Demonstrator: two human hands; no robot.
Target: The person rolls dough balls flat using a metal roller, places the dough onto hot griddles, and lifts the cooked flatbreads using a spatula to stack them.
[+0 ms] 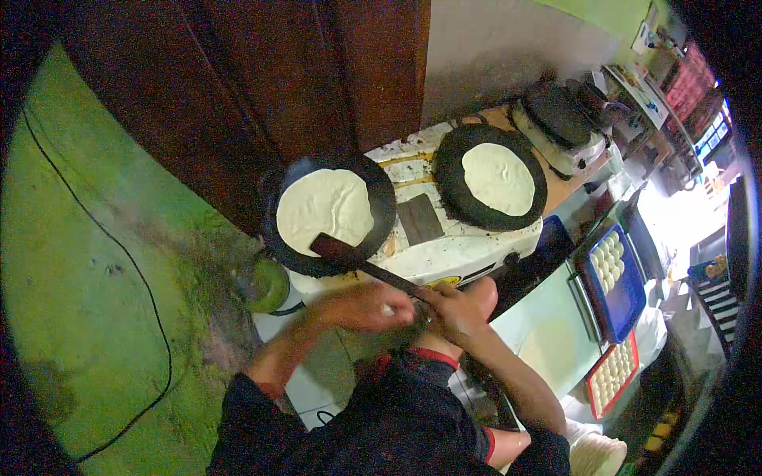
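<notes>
My right hand (pixel 456 312) grips the long handle of a dark spatula (pixel 341 250). The spatula's flat blade rests over the lower edge of a pale flatbread (pixel 324 208) on the left black griddle (pixel 381 190). Close by on the left, my left hand (pixel 373 308) is closed with its fingers curled in. A small whitish spot shows at those fingers, too blurred to identify. A second flatbread (pixel 498 178) lies on the right griddle (pixel 454 194), away from both hands. Both griddles sit on a white stove (pixel 409 252).
A dark rectangular plate (pixel 419 220) lies between the griddles. At right, a blue tray (pixel 627 297) and a red-rimmed tray (pixel 594 401) hold dough balls near a pale work surface (pixel 516 325). A green container (pixel 266 285) stands left; a black cable (pixel 143 278) crosses the floor.
</notes>
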